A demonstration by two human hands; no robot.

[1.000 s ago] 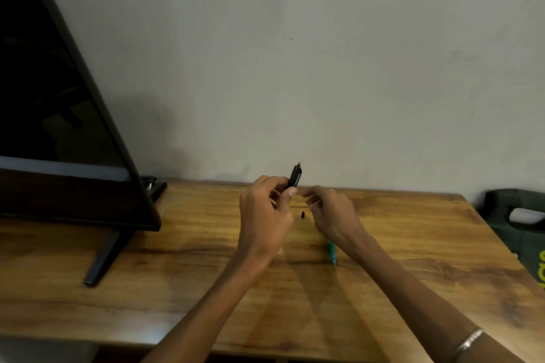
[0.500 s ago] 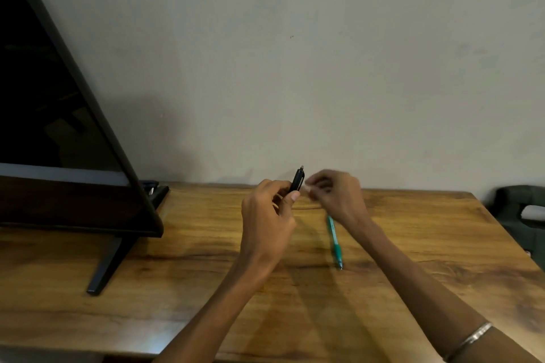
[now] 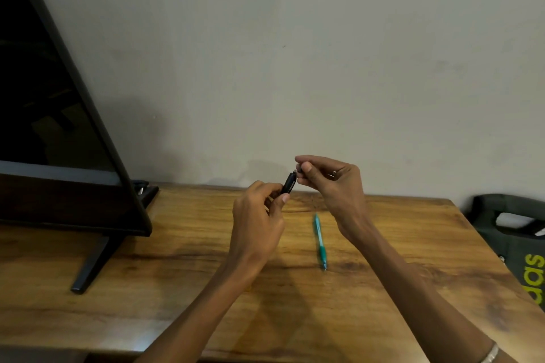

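My left hand (image 3: 258,218) pinches the lower end of a short black pen barrel (image 3: 288,183), held tilted above the wooden table (image 3: 177,289). At the barrel's upper tip, my right hand (image 3: 330,183) pinches a tiny dark piece (image 3: 299,170) between thumb and forefinger. I cannot tell whether that piece touches the barrel. A teal pen (image 3: 319,242) lies flat on the table below my right wrist, tip toward me.
A black flat screen (image 3: 53,132) on a slanted foot (image 3: 94,262) fills the left side. A dark bag with yellow-green lettering (image 3: 519,244) stands past the table's right edge. A plain wall runs along the back.
My right hand has risen from the tabletop with the small dark piece and come up to the barrel's tip. The teal pen, partly covered before, now lies in full view.
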